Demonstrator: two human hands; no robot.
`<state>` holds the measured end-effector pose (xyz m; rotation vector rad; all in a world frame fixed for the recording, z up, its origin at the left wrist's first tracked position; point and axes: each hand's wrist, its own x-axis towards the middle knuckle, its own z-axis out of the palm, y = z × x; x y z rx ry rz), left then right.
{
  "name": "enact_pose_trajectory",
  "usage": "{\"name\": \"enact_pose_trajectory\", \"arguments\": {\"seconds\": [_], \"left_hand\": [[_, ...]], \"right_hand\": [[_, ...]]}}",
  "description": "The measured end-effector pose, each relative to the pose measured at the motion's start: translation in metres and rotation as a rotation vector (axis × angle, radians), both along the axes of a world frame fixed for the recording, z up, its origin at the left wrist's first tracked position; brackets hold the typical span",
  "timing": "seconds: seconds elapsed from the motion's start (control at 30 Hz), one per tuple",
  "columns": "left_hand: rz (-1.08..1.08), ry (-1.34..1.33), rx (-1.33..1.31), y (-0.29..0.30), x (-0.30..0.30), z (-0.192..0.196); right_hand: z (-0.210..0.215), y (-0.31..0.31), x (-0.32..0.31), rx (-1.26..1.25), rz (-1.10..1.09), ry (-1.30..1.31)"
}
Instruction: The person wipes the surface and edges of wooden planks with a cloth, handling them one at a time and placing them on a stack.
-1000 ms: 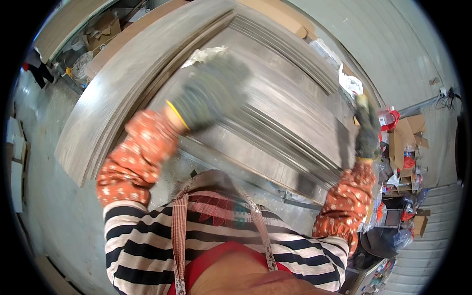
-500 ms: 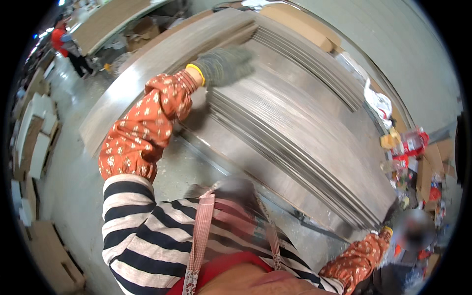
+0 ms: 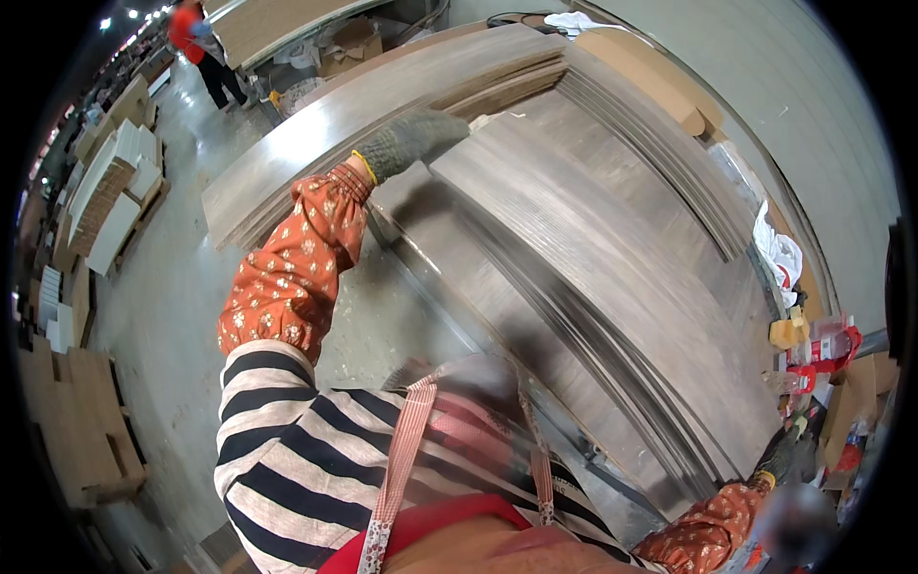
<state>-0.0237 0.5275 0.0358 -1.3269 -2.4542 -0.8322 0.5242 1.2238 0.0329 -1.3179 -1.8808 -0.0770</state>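
My left hand (image 3: pixel 416 143), in a dark grey knit glove with a yellow cuff, grips the left end of the top wood-grain board (image 3: pixel 612 258). That long grey-brown board lies at a slight tilt over a stack of similar boards (image 3: pixel 574 330), whose near edges are blurred and fanned apart. At the board's right end is my right hand (image 3: pixel 786 454), also gloved, with its fingers closed about the end and partly hidden. Orange flowered sleeves cover both forearms.
Further board stacks lie along the far side (image 3: pixel 660 153) and the left (image 3: pixel 382 91). Cardboard (image 3: pixel 650 77), a white cloth (image 3: pixel 779 249), a yellow sponge (image 3: pixel 789 332) and plastic bottles (image 3: pixel 832 344) line the right and back. A person in red (image 3: pixel 196 43) stands far left.
My left hand has come down to the board's left end and slowed. The top board has shifted toward me over the stack. My right hand has moved up beside the board's right end.
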Motion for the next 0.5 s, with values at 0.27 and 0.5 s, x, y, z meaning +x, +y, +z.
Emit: {"name": "enact_pose_trajectory", "arguments": {"seconds": [0.27, 0.5], "left_hand": [[0.278, -0.274, 0.087, 0.041, -0.059, -0.066], [0.243, -0.244, 0.257, 0.110, -0.123, -0.151]], "right_hand": [[0.001, -0.029, -0.080, 0.031, 0.269, 0.049], [0.001, -0.077, -0.146, 0.080, 0.299, 0.012]]}}
